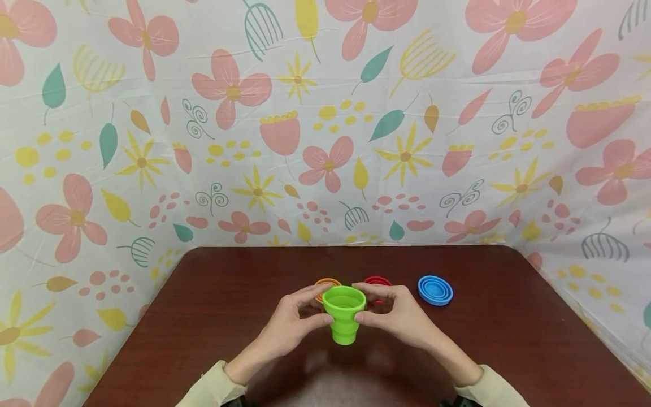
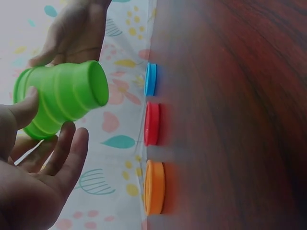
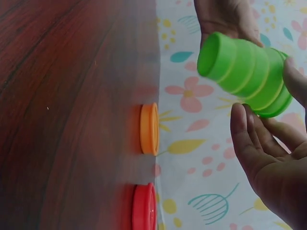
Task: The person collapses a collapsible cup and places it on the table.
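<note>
A bright green collapsible cup (image 1: 344, 316), drawn out to its full stepped height, hangs above the table with its mouth up. My left hand (image 1: 295, 319) grips its upper part from the left, thumb on the near side and fingers toward the far rim. From the right, my right hand (image 1: 399, 314) holds the same part in a like way. Both wrist views show the green cup (image 2: 64, 96) clear of the tabletop, its ringed wall and narrow base visible. Behind the hands lie an orange folded cup (image 1: 328, 281) and a red folded cup (image 1: 377, 280), each partly hidden.
A blue folded cup (image 1: 435, 290) lies flat to the right of the red one. All rest on a dark brown wooden table (image 1: 244, 277) with rounded far corners. A flowered cloth (image 1: 325, 113) hangs behind the table and along its sides.
</note>
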